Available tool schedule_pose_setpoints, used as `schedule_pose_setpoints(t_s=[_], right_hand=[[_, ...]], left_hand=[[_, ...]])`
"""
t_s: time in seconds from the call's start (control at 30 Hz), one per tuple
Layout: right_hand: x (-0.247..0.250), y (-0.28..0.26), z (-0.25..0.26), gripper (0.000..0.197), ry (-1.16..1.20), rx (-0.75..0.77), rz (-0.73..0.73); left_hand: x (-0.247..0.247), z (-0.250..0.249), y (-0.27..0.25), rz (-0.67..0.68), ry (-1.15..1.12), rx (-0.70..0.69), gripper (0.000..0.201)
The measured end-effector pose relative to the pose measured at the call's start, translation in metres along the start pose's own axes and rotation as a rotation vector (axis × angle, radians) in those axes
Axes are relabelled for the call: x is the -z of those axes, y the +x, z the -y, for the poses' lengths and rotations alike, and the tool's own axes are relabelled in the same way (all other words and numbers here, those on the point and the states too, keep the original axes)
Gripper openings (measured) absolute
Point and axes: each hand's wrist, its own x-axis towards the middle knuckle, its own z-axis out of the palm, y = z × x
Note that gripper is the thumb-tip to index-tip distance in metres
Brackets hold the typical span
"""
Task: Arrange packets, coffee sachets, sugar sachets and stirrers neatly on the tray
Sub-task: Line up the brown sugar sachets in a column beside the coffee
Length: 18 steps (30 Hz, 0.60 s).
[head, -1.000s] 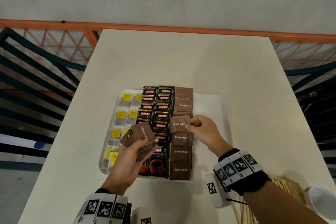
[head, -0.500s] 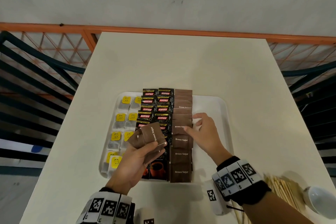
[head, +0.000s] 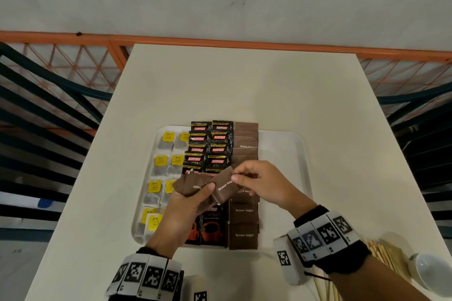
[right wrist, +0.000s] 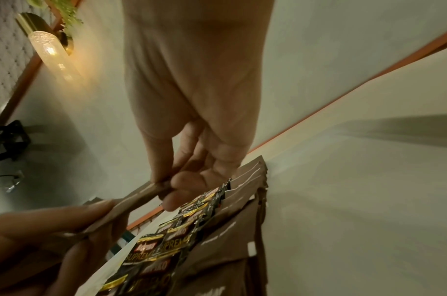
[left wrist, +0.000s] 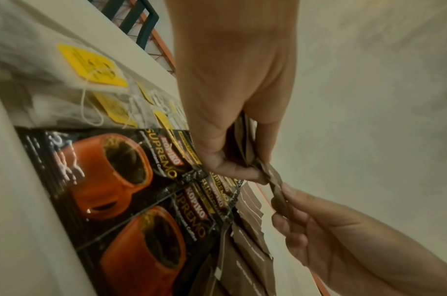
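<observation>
- My left hand (head: 182, 205) grips a small fan of brown sugar sachets (head: 193, 187) above the near half of the tray (head: 288, 154), thumb curled over the top one.
- My right hand (head: 264, 184), which half a second ago lay with loose fingers on the brown sugar column (head: 244, 222), has come back to the fan; now thumb and forefinger pinch the far end of the top sachet (head: 223, 184).
- So the previous sachet is down in its row, and I judge the next one is being drawn off, both hands on it for this instant.
- In the left wrist view that top sachet (left wrist: 275, 186) shows edge-on, spanning from my left thumb to my right fingertips (left wrist: 289, 195).
- Already on the tray: tea bags (head: 161, 161) with yellow tags on the left, black coffee sachets (head: 219, 139) in the middle, the sugar column to their right.
- The right part of the tray is bare, and the wooden stirrers (head: 381, 254) lie off it on the table (head: 244, 85), by my right wrist near a white cup (head: 430, 273); they are yet to be placed.
</observation>
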Motion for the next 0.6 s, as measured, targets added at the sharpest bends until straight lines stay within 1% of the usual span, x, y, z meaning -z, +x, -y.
schedule_pose_setpoints(t_s=[0.07,0.13,0.17,0.23,0.33,0.4,0.47,0.6], right_hand=[[0.005,-0.001,-0.002,0.003,0.029,-0.022,0.030],[0.011,0.001,-0.004,0.003,0.088,-0.045,0.019],[0.015,0.003,-0.006,0.004,0.120,-0.059,-0.015],[0.024,0.009,-0.010,0.003,0.162,-0.096,-0.127],[0.036,0.019,-0.016,0.010,0.242,-0.167,-0.303],[0.038,0.023,-0.020,0.011,0.254,-0.196,-0.359],[0.038,0.026,-0.023,0.005,0.204,-0.207,-0.366],[0.031,0.029,-0.030,0.007,0.155,-0.207,-0.366]], left_hand=[[-0.002,-0.001,0.002,-0.014,0.008,-0.028,0.014],[-0.001,-0.002,0.004,-0.030,0.007,-0.041,0.013],[0.000,-0.002,0.005,-0.034,0.000,-0.036,0.013],[0.002,-0.002,0.006,-0.033,-0.013,-0.017,0.012],[0.004,-0.002,0.007,-0.031,-0.035,0.005,0.014],[0.005,-0.003,0.007,-0.031,-0.068,0.031,0.016],[0.005,-0.004,0.007,-0.025,-0.111,0.064,0.018],[0.003,-0.007,0.008,-0.012,-0.153,0.092,0.024]])
